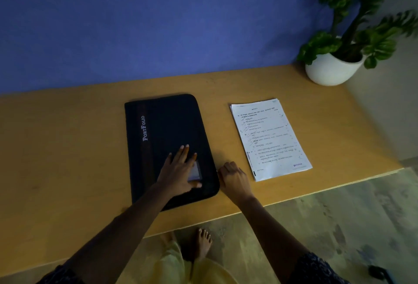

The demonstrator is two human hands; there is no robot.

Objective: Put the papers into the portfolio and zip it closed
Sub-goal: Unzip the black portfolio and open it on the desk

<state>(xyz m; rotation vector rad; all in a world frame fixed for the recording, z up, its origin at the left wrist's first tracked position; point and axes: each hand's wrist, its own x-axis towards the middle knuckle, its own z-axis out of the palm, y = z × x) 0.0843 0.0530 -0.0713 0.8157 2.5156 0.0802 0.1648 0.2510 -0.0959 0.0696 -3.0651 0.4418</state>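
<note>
A black portfolio (167, 129) with a brown stripe and the word "PortFolio" lies closed and flat on the wooden table (67, 148). My left hand (178, 170) rests flat on its near right part, fingers spread, partly covering a small clear label window. My right hand (233, 179) is curled at the portfolio's near right edge, fingertips pinched against the rim; whatever it pinches is too small to make out. A stack of printed papers (271, 139) lies on the table to the right of the portfolio, apart from both hands.
A white pot with a green leafy plant (334, 66) stands at the table's far right corner against the blue wall. The table's front edge runs just below my hands. My bare feet and a mottled floor (316, 215) show below.
</note>
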